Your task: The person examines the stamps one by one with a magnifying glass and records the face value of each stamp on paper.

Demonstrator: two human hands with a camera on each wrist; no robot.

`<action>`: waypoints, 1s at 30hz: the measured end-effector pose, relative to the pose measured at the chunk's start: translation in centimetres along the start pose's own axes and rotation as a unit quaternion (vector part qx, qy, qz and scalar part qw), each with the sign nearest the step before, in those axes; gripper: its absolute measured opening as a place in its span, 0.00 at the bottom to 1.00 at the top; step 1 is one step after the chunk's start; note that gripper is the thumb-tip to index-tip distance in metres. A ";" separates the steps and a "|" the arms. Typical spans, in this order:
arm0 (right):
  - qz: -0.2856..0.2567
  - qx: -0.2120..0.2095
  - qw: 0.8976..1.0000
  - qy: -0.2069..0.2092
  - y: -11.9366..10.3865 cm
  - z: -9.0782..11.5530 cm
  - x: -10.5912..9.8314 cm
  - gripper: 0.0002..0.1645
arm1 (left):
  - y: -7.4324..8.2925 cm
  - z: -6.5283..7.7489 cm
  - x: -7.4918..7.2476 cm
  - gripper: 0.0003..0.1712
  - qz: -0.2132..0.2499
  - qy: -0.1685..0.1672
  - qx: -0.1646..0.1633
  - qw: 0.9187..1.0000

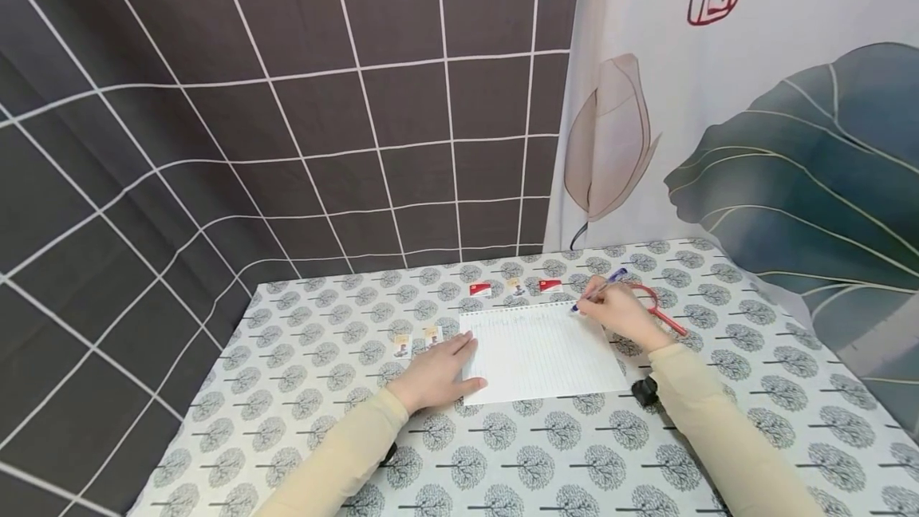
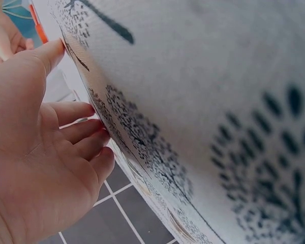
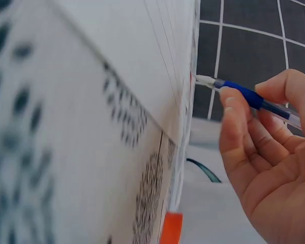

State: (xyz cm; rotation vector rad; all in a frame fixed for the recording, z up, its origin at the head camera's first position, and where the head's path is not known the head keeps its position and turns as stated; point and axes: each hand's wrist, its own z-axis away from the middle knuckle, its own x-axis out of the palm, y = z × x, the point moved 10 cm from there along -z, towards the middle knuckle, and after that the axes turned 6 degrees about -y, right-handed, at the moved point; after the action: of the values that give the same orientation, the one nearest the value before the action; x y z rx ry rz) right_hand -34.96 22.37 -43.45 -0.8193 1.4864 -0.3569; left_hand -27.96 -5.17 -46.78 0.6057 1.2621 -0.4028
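A lined sheet of paper (image 1: 538, 357) with a row of holes along its far edge lies on the table. Faint handwriting runs along its top lines. My left hand (image 1: 436, 373) rests on the paper's left edge, fingers extended and thumb spread apart. At the upper right of the sheet, my right hand (image 1: 619, 313) pinches a blue pen (image 3: 249, 95) between thumb and fingers. In the head view the pen's tip is at the paper's top lines, and its back end slants up to the right. The right wrist view shows the pen's blue grip and clear barrel.
Beside the right hand lies a red ring with a straight handle (image 1: 671, 322), like a magnifying glass. Two red-and-white cards (image 1: 479, 290) and a small picture card (image 1: 515, 287) lie beyond the paper. Two more picture cards (image 1: 403, 346) lie left of it.
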 end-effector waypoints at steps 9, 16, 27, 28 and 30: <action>0.003 -0.006 1.000 -0.004 -0.5 -0.8 1.2 0.06 | 0.0 0.0 0.0 0.45 0.001 0.003 0.003 1.000; 0.004 -0.006 1.000 -0.005 -0.8 -0.9 1.4 0.07 | 0.0 0.0 0.0 0.45 -0.003 0.000 0.002 1.000; 0.010 -0.009 1.000 -0.015 -1.2 -1.2 1.7 0.06 | -0.2 -0.1 0.1 0.46 -0.004 -0.002 0.000 1.000; 0.009 -0.009 1.000 -0.017 -1.2 -1.2 1.8 0.05 | -0.2 -0.1 0.1 0.45 -0.004 -0.002 0.000 1.000; 0.006 -0.009 1.000 -0.018 -1.3 -1.1 1.8 0.04 | -0.1 -0.1 0.1 0.45 -0.002 -0.002 0.000 1.000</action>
State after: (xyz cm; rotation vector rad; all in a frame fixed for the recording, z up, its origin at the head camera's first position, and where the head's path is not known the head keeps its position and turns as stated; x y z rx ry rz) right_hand -35.48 19.96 -43.75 -0.8266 1.4628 -0.3182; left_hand -28.07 -5.18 -46.94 0.6025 1.2585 -0.4068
